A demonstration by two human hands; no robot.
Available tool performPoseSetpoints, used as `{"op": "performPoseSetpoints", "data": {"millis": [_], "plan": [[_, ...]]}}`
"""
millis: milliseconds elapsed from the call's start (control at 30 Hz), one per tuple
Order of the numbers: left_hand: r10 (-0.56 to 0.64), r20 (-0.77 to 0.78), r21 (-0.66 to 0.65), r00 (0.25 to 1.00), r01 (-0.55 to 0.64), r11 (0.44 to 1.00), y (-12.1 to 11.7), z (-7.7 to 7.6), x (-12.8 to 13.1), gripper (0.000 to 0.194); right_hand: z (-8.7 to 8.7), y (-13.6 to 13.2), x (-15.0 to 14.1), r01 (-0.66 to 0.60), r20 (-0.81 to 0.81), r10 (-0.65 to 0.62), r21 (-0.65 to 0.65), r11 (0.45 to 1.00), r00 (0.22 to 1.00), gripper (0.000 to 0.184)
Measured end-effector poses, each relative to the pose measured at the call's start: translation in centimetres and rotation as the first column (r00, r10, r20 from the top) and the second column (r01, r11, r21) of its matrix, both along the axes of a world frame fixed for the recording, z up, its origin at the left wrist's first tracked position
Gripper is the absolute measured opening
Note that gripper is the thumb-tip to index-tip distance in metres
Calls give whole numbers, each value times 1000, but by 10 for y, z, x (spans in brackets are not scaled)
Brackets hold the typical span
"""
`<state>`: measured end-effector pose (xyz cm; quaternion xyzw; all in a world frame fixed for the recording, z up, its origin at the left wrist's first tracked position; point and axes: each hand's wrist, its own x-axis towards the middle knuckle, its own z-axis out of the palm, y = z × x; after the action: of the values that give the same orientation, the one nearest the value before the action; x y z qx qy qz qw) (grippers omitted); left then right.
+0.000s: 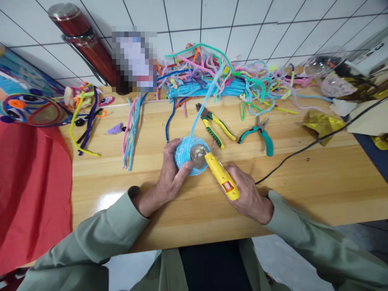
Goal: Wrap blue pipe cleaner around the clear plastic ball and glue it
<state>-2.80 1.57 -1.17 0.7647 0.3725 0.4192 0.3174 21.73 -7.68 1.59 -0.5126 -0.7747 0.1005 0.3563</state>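
Observation:
My left hand (172, 171) grips the side of a round ball (183, 155) wound with light blue pipe cleaner, its thumb on the near edge. A clear, uncovered patch (198, 157) shows on the ball's right part. From the coil a loose blue pipe cleaner (203, 106) sticks up and away toward the back. My right hand (245, 190) is closed around a yellow hot glue gun (220, 174), whose tip is at the edge of the bare patch; whether it touches I cannot tell. A black cord (298, 151) runs off to the right from behind this hand.
Behind the ball lie yellow-green pliers (216, 125) and teal-handled cutters (261, 135). A heap of colourful pipe cleaners (209, 83) lines the tiled wall. A red flask (87, 46) stands back left, near a red cloth (33, 190). Gold foil (323, 124) and clear plastic domes (324, 64) are at right.

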Motion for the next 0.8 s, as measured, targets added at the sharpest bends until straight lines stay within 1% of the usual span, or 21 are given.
{"op": "performPoseSetpoints", "data": {"millis": [167,467,600,800], "plan": [[4,-5,30,1000,-4,1000,0,1,1,59,0,0,-1,-12,-22,12,6,1000,1000,19],[10,-9,65,1000,-9,998,0,0,3,59,0,0,0,-13,-39,10,-73,997,999,21],[11,1,49,1000,-11,999,0,0,3,59,-1,0,0,-16,-33,14,-56,998,999,21],[-2,-8,52,1000,2,999,1,1,2,59,0,0,0,-8,-33,7,-47,999,999,16]]}}
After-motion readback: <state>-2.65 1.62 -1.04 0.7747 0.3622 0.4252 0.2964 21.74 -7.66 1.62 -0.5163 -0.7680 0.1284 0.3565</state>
